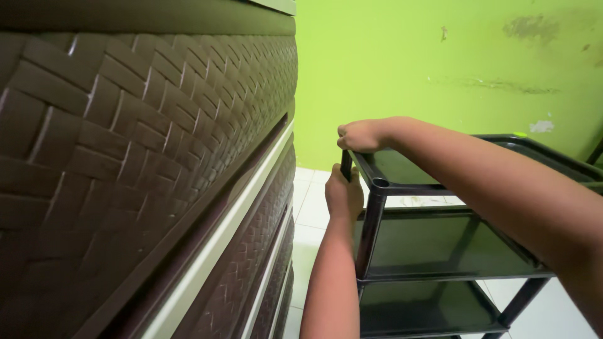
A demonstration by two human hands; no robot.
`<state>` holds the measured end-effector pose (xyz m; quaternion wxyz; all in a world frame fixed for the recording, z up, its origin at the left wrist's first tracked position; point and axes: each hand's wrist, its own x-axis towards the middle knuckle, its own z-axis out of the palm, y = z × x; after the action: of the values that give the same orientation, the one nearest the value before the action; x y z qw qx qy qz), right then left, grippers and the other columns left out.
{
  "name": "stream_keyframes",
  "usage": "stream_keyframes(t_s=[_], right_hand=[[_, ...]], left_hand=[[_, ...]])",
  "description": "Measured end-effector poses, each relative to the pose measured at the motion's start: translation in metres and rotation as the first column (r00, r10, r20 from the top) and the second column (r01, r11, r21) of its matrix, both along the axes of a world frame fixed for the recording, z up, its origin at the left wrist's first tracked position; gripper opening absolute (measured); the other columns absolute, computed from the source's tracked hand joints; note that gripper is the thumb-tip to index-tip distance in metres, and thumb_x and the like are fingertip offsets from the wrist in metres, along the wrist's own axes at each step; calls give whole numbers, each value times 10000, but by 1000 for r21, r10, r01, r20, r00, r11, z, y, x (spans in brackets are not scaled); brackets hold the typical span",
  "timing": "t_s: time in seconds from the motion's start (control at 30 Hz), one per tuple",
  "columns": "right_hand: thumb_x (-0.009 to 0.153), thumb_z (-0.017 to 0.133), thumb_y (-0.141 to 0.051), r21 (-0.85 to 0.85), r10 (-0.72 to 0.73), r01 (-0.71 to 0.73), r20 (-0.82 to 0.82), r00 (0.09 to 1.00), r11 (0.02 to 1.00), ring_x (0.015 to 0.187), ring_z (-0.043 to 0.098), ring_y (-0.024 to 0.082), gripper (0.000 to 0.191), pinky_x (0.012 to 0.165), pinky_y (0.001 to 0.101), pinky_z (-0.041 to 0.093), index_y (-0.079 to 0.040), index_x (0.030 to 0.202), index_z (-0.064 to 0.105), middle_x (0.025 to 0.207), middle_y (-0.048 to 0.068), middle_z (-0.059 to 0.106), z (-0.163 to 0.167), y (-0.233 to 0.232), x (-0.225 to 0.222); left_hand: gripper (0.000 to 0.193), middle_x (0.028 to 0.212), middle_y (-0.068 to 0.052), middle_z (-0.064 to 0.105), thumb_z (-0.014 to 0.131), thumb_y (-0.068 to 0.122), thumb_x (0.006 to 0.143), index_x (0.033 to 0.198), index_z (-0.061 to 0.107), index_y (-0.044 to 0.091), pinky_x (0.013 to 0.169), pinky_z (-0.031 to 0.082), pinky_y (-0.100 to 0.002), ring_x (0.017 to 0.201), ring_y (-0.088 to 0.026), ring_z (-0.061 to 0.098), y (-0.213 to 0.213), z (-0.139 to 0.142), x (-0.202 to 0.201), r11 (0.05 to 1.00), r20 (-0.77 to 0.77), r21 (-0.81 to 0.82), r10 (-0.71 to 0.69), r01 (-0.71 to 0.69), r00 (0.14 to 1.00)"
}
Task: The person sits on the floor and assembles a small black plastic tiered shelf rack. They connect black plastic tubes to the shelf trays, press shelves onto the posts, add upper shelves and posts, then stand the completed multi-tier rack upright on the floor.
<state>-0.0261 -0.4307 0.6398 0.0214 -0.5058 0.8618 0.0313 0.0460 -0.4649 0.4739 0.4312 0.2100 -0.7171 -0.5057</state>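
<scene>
To my left a tall brown drawer cabinet [144, 176] with a woven pattern and pale trim strips is filling the view, standing just beside the black plastic shelf rack [440, 251] I am handling. My left hand [343, 196] is reaching up from below, its grip wrapping narrowly around the near corner post [347, 164] at the rack's top tier. My right hand [363, 135] is coming across from the right, fist closed and pressing down on that same top corner. The rack is standing on the white tiled floor [311, 207] against the green wall [408, 63], with three tiers showing. I judge I am seating or steadying this corner joint; the next move is calling for firm downward pressure while keeping the post upright, though I cannot tell whether the joint is fully home.
</scene>
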Motion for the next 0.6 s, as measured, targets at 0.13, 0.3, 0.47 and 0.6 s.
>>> stream_keyframes(t_s=[0.13,0.3,0.47,0.6], right_hand=[[971,445,-308,12,-19,19,13,1000,1000,911,628,312,411,900,452,478,21,1139,626,983,187,676,1,1,4],[983,431,-302,3,-9,9,9,1000,1000,976,679,372,466,922,474,500,67,1133,673,1043,254,713,-6,-7,-11],[996,452,-340,-131,55,-57,-18,998,990,1074,651,429,503,942,499,481,60,1289,535,1149,306,680,-14,-6,-14],[1009,475,-404,-172,106,-147,-225,969,974,1163,623,426,535,998,515,481,32,1310,545,1252,267,654,6,7,10]], left_hand=[[233,930,-222,715,636,263,952,993,596,37,795,521,-502,913,-432,685,-5,-3,-2,999,-4,-46,-27,27,1000],[376,1171,-252,667,615,223,953,1268,512,47,911,508,-494,1092,-441,645,-22,-18,-3,990,248,-110,-55,85,967],[413,1360,-195,689,537,201,1071,1398,595,-45,1166,439,-388,1316,-252,640,-30,-30,60,900,-578,37,-334,433,745],[452,1173,-122,690,608,204,996,1381,579,-30,998,484,-345,1081,-169,646,11,-9,114,755,-356,-63,-628,653,692]])
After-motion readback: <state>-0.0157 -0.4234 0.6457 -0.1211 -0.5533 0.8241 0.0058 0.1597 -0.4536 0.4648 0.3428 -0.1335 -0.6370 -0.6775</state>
